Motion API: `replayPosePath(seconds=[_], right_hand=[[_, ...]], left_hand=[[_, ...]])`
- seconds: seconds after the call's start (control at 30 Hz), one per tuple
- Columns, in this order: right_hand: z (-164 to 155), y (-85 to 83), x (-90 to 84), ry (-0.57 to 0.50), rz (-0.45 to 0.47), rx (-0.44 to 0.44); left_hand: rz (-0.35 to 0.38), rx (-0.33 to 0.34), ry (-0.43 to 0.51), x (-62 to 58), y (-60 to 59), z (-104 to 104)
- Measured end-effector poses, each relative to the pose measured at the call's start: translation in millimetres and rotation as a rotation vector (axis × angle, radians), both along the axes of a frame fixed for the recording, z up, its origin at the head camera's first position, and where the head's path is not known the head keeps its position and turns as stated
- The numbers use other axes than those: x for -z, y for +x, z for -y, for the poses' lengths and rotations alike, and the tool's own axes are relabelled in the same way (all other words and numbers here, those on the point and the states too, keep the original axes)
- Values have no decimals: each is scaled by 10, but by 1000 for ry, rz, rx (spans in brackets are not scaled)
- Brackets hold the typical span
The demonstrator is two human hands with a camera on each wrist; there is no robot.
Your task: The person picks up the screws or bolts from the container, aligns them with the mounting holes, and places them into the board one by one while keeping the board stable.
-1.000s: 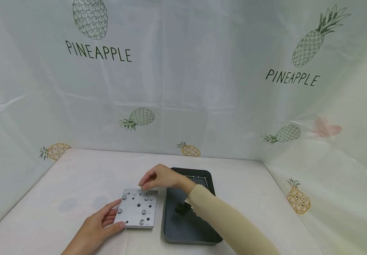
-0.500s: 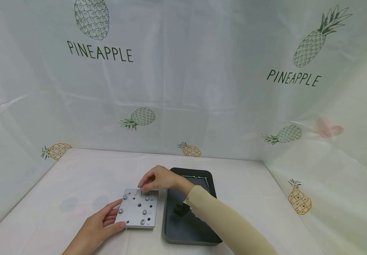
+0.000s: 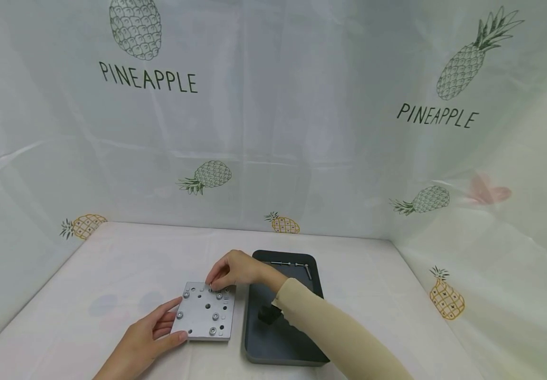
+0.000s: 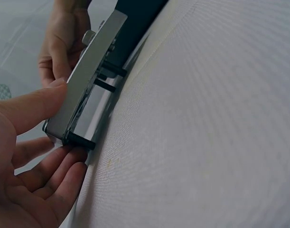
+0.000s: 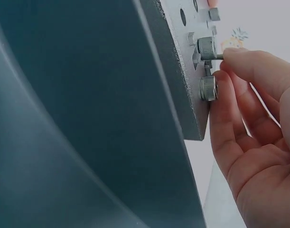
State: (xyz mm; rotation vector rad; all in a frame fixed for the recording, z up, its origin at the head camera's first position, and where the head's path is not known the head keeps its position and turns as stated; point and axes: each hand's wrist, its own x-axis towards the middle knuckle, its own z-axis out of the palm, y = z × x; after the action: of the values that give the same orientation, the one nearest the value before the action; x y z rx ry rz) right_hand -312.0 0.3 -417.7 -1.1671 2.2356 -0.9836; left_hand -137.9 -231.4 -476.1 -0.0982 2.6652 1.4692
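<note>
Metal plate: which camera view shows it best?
The head view, since the metal plate appears there nearly whole, upper face visible. The left wrist view shows mainly its edge; the right wrist view, only a cropped part close up.

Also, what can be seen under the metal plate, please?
Dark posts stick out below the metal plate, towards the table, as the left wrist view shows. Most of the underside is hidden by the plate itself; whether the posts touch the table cannot be told.

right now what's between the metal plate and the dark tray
Head view: a narrow bare strip of white tabletop; the right hand crosses over its far end.
</note>
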Motion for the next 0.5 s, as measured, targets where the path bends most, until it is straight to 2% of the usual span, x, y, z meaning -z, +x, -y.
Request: replayPosePath(seconds=[0.5], right_hand=[[32,-3,34,20,11,6]], left_hand=[[0,-3,-3,-10,-4,-14]])
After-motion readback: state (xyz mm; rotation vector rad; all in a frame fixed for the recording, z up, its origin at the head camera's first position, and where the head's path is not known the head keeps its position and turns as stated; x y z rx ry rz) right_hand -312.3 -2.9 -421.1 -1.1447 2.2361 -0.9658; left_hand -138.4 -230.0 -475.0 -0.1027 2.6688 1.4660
